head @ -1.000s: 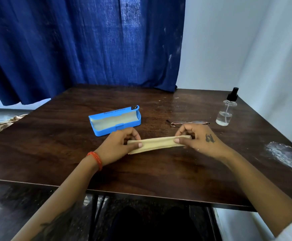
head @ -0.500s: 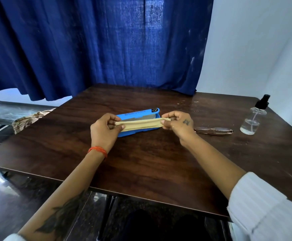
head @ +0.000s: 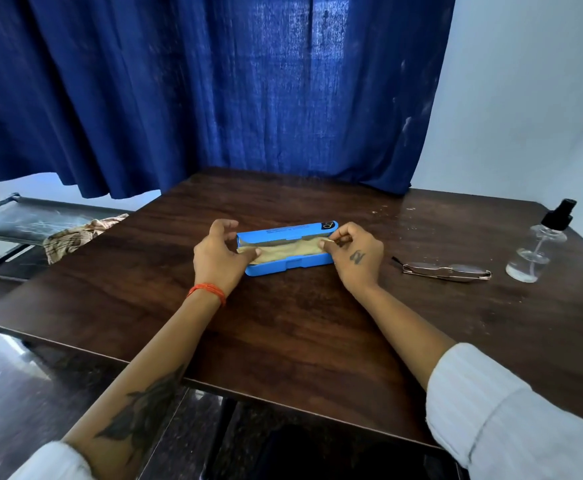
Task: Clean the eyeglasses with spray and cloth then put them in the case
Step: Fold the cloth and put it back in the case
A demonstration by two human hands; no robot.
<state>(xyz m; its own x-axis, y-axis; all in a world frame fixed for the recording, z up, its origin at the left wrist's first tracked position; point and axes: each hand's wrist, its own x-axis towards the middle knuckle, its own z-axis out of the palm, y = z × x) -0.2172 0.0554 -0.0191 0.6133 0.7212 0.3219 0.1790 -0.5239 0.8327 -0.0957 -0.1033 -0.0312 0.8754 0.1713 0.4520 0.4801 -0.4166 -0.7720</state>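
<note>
An open blue glasses case (head: 293,266) lies in the middle of the dark wooden table (head: 283,334). A folded beige cloth (head: 288,252) is stretched lengthwise inside the case. My left hand (head: 219,258) pinches the cloth's left end and my right hand (head: 354,258) pinches its right end. The folded eyeglasses (head: 446,270) lie on the table to the right of my right hand, apart from it. A clear spray bottle (head: 539,244) with a black pump stands upright further right.
A blue curtain (head: 214,91) hangs behind the table's far edge. A crumpled patterned rag (head: 75,237) rests on a low metal frame (head: 23,220) off the table's left side. A white wall stands at the right.
Both hands carried the stretched cloth away from the table's near part and lowered it into the open case. The glasses and bottle stayed where they were; my head turned left.
</note>
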